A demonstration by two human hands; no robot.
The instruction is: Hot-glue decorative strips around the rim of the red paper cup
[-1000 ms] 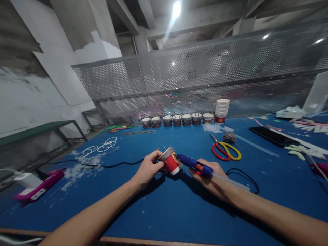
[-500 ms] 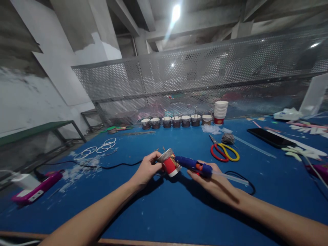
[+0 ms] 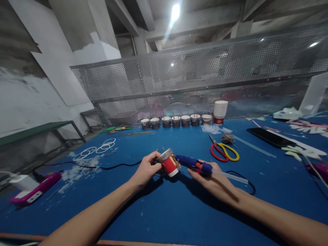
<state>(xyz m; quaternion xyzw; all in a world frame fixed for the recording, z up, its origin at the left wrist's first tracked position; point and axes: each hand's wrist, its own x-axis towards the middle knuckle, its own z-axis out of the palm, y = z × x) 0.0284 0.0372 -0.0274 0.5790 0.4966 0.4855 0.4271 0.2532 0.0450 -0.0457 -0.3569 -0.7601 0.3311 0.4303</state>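
Note:
My left hand point(image 3: 148, 169) is closed round the rim end of a small red paper cup point(image 3: 171, 165), which is tilted above the blue table point(image 3: 143, 215). Grey yarn is wound about the cup's upper band. In my right hand point(image 3: 210, 179) lies a blue hot glue gun point(image 3: 191, 162) with a clear glue stick point(image 3: 230, 176) jutting from its back. Its nozzle points left, at or very close to the cup's side; whether it touches I cannot tell. My right fingers are partly hidden by the glue gun.
Scissors point(image 3: 222, 151) and a ball of grey yarn point(image 3: 228, 138) lie right of centre. Along the back stand several yarn-wrapped cups point(image 3: 176, 122) and a paper cup stack point(image 3: 220, 112). A phone point(image 3: 271, 137) is at right, white rings point(image 3: 106, 146) and a purple power strip point(image 3: 38, 189) at left.
The glue gun's nozzle has shifted very slightly to the right on the cup's side. Both hands keep their hold, and the cup stays nearly in place.

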